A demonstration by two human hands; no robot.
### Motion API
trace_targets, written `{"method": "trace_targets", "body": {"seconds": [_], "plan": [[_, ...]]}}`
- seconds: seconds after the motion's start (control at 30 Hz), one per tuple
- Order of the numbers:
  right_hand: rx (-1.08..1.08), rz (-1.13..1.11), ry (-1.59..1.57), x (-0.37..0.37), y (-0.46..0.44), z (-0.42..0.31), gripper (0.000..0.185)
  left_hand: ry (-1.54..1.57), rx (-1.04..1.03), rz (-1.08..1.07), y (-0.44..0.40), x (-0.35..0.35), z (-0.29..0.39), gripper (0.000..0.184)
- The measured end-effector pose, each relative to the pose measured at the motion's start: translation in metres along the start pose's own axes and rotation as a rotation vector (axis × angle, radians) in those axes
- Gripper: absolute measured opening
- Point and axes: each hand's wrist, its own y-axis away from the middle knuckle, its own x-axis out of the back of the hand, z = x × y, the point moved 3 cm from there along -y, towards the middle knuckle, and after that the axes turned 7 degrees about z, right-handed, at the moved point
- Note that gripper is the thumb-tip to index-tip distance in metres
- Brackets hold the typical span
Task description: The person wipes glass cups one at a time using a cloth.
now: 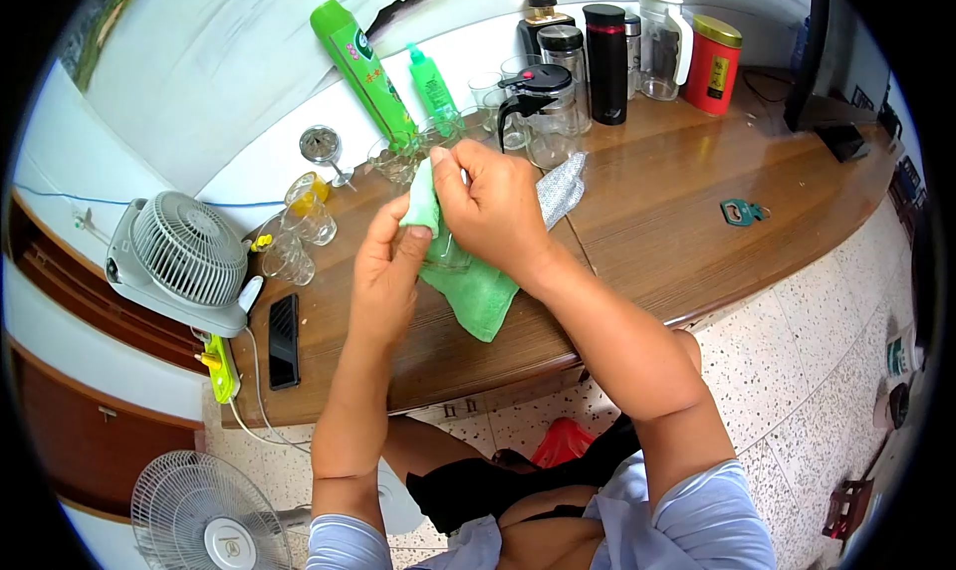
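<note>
Two hands meet over the table [677,241]: the left hand [390,256] and right hand [490,200] both clamp the green cloth [480,306], its loose end hanging toward the front edge. A phone [284,341] lies by the front-left corner. Beyond, a lidded jug [553,122], black flask [606,67] and red tin [711,70] line the back edge.

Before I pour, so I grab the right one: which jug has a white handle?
The tall pitcher standing between the black flask and the red tin; the glass teapot has a black one.
</note>
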Motion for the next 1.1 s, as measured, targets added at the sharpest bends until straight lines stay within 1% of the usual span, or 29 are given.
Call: {"method": "trace_targets", "body": {"seconds": [0.13, 0.23, 0.3, 0.33, 0.4, 0.43, 0.5, 0.53, 0.6, 0.63, 0.7, 0.83, 0.93, 1.03, 1.1], "plan": [[0.034, -0.073, -0.122, -0.005, 0.007, -0.008, 0.035, 0.190, 0.014, 0.006, 0.001, -0.009, 0.008, 0.060], [0.075, -0.141, -0.212, -0.006, 0.009, -0.013, 0.036, 0.327, 0.083, -0.060, 0.000, -0.006, -0.005, 0.065], [0.082, -0.206, -0.264, -0.003, 0.007, -0.016, 0.037, 0.263, 0.188, -0.106, 0.002, 0.000, -0.006, 0.067], [0.141, -0.242, -0.272, -0.002, 0.007, -0.017, 0.037, 0.231, 0.240, -0.129, 0.002, 0.003, -0.005, 0.069], [0.258, -0.314, -0.288, -0.002, 0.009, -0.018, 0.036, 0.359, 0.305, -0.141, 0.001, 0.010, -0.014, 0.072], [0.294, -0.309, -0.325, -0.003, 0.009, -0.017, 0.035, 0.423, 0.339, -0.146, 0.000, 0.011, -0.017, 0.073], [0.364, -0.297, -0.400, -0.006, 0.010, -0.019, 0.033, 0.390, 0.265, -0.095, 0.003, 0.010, -0.014, 0.074], [0.302, -0.317, -0.433, -0.005, 0.009, -0.019, 0.032, 0.374, 0.229, -0.071, 0.003, 0.008, -0.011, 0.075], [0.179, -0.355, -0.492, 0.001, 0.006, -0.023, 0.029, 0.444, 0.143, -0.042, 0.001, 0.009, -0.009, 0.074], [0.204, -0.327, -0.483, 0.000, 0.006, -0.022, 0.028, 0.480, 0.099, -0.028, 0.001, 0.008, -0.008, 0.073], [0.256, -0.272, -0.467, -0.006, 0.008, -0.019, 0.027, 0.391, 0.126, 0.006, 0.001, 0.006, 0.001, 0.072], [0.309, -0.269, -0.423, -0.008, 0.011, -0.017, 0.025, 0.236, 0.143, 0.024, -0.001, 0.017, -0.004, 0.068], [0.348, -0.280, -0.398, -0.005, 0.011, -0.017, 0.025, 0.312, 0.167, 0.069, 0.000, 0.018, -0.010, 0.061], [0.381, -0.293, -0.382, -0.005, 0.011, -0.020, 0.025, 0.431, 0.176, -0.137, -0.010, 0.021, -0.017, 0.054], [0.402, -0.290, -0.347, -0.006, 0.012, -0.020, 0.025, 0.437, 0.283, 0.003, -0.008, 0.020, -0.018, 0.051]]}}
